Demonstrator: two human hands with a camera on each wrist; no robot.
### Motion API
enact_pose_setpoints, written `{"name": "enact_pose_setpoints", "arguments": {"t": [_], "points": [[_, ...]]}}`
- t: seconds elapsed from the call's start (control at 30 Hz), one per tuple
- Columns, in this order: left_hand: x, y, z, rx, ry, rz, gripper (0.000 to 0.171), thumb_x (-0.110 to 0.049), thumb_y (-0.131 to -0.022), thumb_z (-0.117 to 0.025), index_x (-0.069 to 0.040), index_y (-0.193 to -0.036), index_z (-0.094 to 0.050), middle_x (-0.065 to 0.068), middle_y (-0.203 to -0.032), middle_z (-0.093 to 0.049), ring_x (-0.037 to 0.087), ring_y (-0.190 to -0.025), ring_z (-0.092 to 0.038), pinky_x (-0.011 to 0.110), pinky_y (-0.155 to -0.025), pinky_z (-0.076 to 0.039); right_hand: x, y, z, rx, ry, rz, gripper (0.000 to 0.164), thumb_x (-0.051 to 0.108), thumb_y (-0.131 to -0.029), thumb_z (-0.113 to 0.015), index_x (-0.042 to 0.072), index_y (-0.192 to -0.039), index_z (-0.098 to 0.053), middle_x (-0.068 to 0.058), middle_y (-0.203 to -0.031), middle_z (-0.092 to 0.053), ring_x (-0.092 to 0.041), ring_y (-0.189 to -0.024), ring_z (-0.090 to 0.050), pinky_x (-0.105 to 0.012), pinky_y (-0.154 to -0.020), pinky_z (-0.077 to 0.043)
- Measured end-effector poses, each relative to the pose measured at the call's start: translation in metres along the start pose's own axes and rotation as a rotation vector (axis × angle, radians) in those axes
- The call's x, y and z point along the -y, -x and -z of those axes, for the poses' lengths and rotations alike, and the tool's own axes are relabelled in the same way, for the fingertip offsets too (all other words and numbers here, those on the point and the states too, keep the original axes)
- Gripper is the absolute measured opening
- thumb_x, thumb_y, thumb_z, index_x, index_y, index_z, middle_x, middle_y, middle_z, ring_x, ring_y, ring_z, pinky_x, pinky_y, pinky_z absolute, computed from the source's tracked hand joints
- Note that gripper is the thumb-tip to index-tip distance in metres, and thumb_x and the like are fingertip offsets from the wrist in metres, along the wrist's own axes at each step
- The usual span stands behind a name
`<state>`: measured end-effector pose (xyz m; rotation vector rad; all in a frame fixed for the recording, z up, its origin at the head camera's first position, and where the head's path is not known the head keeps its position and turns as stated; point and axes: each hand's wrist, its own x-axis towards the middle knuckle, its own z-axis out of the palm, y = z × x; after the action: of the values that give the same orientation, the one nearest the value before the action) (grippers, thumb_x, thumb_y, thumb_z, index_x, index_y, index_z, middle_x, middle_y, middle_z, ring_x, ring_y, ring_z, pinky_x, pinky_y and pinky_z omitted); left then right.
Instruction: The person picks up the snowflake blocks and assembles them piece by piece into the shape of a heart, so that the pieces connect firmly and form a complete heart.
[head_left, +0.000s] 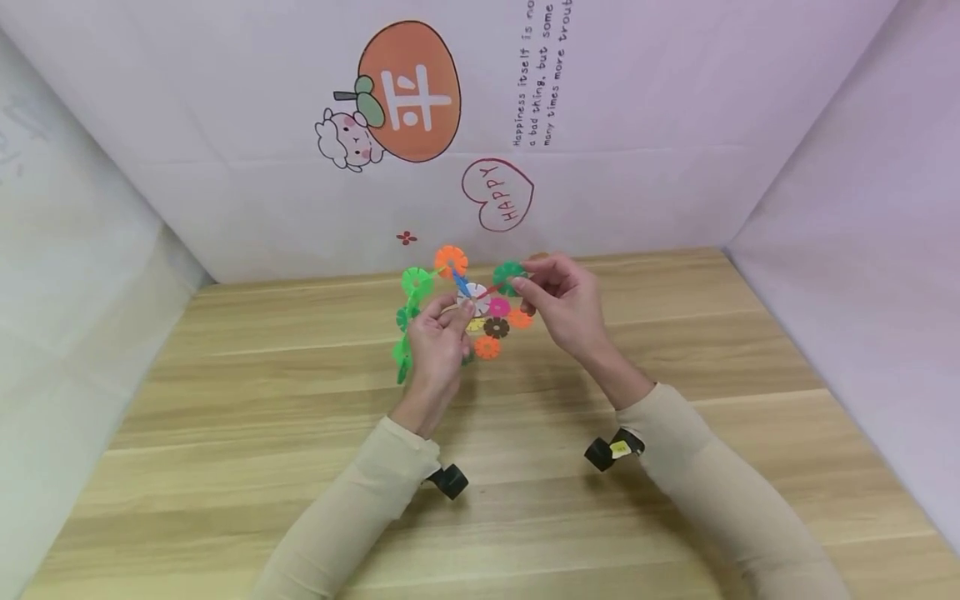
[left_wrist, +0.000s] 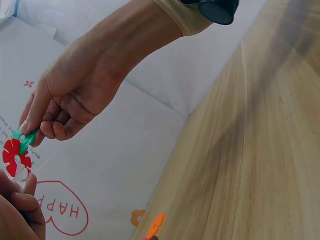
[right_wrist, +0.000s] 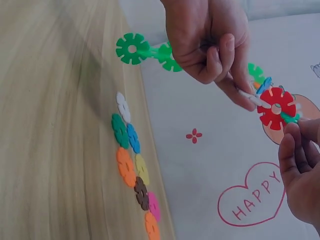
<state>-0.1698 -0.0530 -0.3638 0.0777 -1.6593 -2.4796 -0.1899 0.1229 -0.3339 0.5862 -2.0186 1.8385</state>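
Left hand [head_left: 437, 340] pinches a white disc [head_left: 477, 292]; right hand [head_left: 572, 307] pinches a green disc [head_left: 506, 278]. A red disc [right_wrist: 270, 113] links them above the table [head_left: 525, 525]. All flat, round, notched. Light-green discs [head_left: 412, 277] extend leftward. Loose discs [right_wrist: 125, 167] lie on the tabletop, variously coloured.

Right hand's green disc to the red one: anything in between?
Nothing visible. The green disc pinched by the right hand meets the edge of the red disc, with no other piece between them; how deeply it's seated, I can't tell. The loose discs lie on the table, apart from both.
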Motion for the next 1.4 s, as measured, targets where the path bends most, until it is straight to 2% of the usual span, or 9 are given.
{"name": "enact_pose_setpoints", "arguments": {"t": [0.2, 0.4, 0.6, 0.73, 0.87, 1.0, 1.17, 1.27, 1.4], "points": [[-0.004, -0.004, 0.003, 0.069, -0.038, 0.004, 0.018, -0.005, -0.097, -0.066, 0.002, -0.114, -0.062, 0.013, -0.083, -0.072, 0.006, -0.037, -0.043, 0.016, -0.037, -0.035, 0.003, -0.004, -0.003, -0.030, 0.016, 0.002, 0.019, -0.010, -0.092, -0.066, -0.014, -0.110, -0.062, -0.029, -0.081, -0.062, -0.017, -0.060, -0.058, -0.021, -0.056, -0.051], [-0.014, 0.003, -0.001, 0.178, -0.098, 0.144, 0.035, -0.012, -0.099, -0.066, -0.005, -0.131, -0.055, 0.007, -0.080, -0.071, 0.012, -0.044, -0.056, 0.026, -0.050, -0.054, -0.003, -0.011, 0.003, -0.076, -0.009, -0.011, 0.018, -0.005, -0.093, -0.068, -0.011, -0.109, -0.063, -0.024, -0.082, -0.064, -0.014, -0.062, -0.059, -0.021, -0.058, -0.052], [-0.033, 0.021, 0.013, 0.454, -0.272, 0.202, 0.037, -0.013, -0.099, -0.065, -0.008, -0.135, -0.056, 0.010, -0.083, -0.073, 0.017, -0.049, -0.057, 0.029, -0.054, -0.055, 0.000, -0.019, 0.015, -0.056, 0.001, -0.011, 0.018, 0.000, -0.094, -0.069, -0.009, -0.109, -0.064, -0.019, -0.082, -0.067, -0.016, -0.062, -0.059, -0.022, -0.058, -0.052], [-0.059, 0.021, 0.020, 0.635, -0.487, 0.041, 0.024, -0.013, -0.097, -0.068, -0.008, -0.121, -0.068, 0.010, -0.087, -0.073, 0.025, -0.055, -0.057, 0.027, -0.051, -0.049, 0.004, -0.023, 0.024, -0.012, 0.044, -0.047, 0.018, 0.002, -0.095, -0.068, -0.007, -0.110, -0.065, -0.016, -0.080, -0.065, -0.018, -0.062, -0.058, -0.022, -0.058, -0.051], [-0.094, 0.001, 0.015, 0.590, -0.676, -0.200, 0.017, -0.015, -0.095, -0.072, -0.008, -0.111, -0.073, 0.004, -0.089, -0.072, 0.029, -0.070, -0.058, 0.027, -0.056, -0.048, 0.009, -0.028, 0.027, 0.049, 0.079, -0.076, 0.018, 0.005, -0.095, -0.069, -0.005, -0.111, -0.068, -0.012, -0.080, -0.065, -0.020, -0.063, -0.058, -0.024, -0.059, -0.052], [-0.120, -0.029, 0.004, 0.555, -0.904, -0.298, 0.019, -0.018, -0.095, -0.073, -0.008, -0.112, -0.074, 0.003, -0.095, -0.072, 0.024, -0.079, -0.058, 0.031, -0.067, -0.047, 0.012, -0.033, 0.023, 0.126, 0.090, -0.102, 0.017, 0.006, -0.096, -0.069, -0.002, -0.111, -0.070, -0.012, -0.081, -0.065, -0.019, -0.064, -0.057, -0.025, -0.059, -0.051], [-0.119, -0.057, -0.007, 0.691, -1.063, -0.198, 0.028, -0.022, -0.097, -0.070, -0.008, -0.121, -0.071, 0.004, -0.105, -0.069, 0.023, -0.093, -0.057, 0.033, -0.080, -0.047, 0.011, -0.035, 0.016, 0.211, 0.061, -0.142, 0.017, 0.008, -0.096, -0.069, -0.001, -0.111, -0.072, -0.012, -0.080, -0.065, -0.020, -0.065, -0.055, -0.024, -0.057, -0.048], [-0.111, -0.063, -0.011, 0.753, -1.026, -0.116, 0.025, -0.020, -0.098, -0.069, -0.005, -0.117, -0.072, 0.005, -0.104, -0.070, 0.024, -0.095, -0.059, 0.035, -0.082, -0.050, 0.010, -0.035, 0.010, 0.247, 0.032, -0.157, 0.018, 0.007, -0.097, -0.068, -0.001, -0.111, -0.073, -0.012, -0.080, -0.064, -0.020, -0.066, -0.053, -0.024, -0.057, -0.047], [-0.099, -0.064, -0.012, 0.743, -0.951, -0.058, 0.015, -0.015, -0.096, -0.070, -0.005, -0.106, -0.076, 0.006, -0.098, -0.072, 0.023, -0.091, -0.063, 0.035, -0.080, -0.052, 0.009, -0.033, 0.004, 0.261, 0.012, -0.161, 0.018, 0.006, -0.096, -0.068, -0.002, -0.111, -0.073, -0.010, -0.079, -0.064, -0.020, -0.065, -0.053, -0.024, -0.057, -0.045]]}}
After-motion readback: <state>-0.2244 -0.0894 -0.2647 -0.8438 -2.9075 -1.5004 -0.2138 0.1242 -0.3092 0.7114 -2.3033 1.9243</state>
